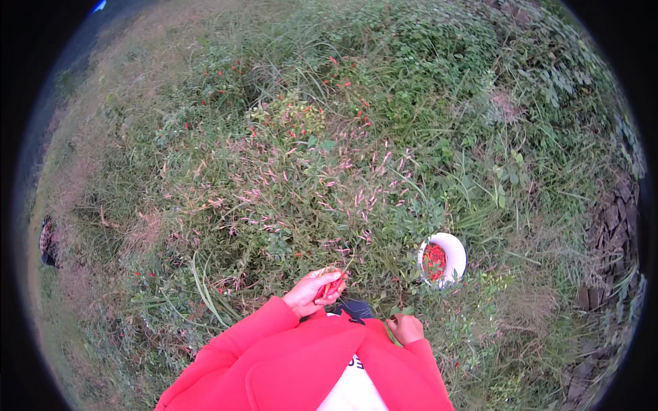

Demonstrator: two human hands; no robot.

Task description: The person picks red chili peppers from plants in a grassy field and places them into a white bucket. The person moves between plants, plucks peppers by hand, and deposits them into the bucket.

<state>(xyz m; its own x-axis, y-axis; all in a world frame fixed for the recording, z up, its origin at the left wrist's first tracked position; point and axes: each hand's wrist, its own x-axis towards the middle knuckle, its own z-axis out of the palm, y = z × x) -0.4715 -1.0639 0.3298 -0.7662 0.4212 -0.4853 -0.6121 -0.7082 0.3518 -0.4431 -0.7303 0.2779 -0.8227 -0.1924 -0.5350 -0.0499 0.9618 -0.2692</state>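
Observation:
My left hand (311,294) is closed around several red chili peppers (329,288), with a thin green stem poking out past the thumb. Lower and to the right, my right hand (406,328) hangs close to my jacket with its fingers curled. A bit of green leaf shows beside it, but whether the fingers grip anything is hidden. Ahead of the right hand, a white bucket (456,257) stands tilted in the grass. Picked red chili peppers (434,261) lie inside it.
Pink-flowered weeds (329,195) and tall grass spread in front of me. Farther off, red peppers (347,84) dot the greenery. Dark stacked slabs (614,221) line the right edge. A person (48,241) is at the far left.

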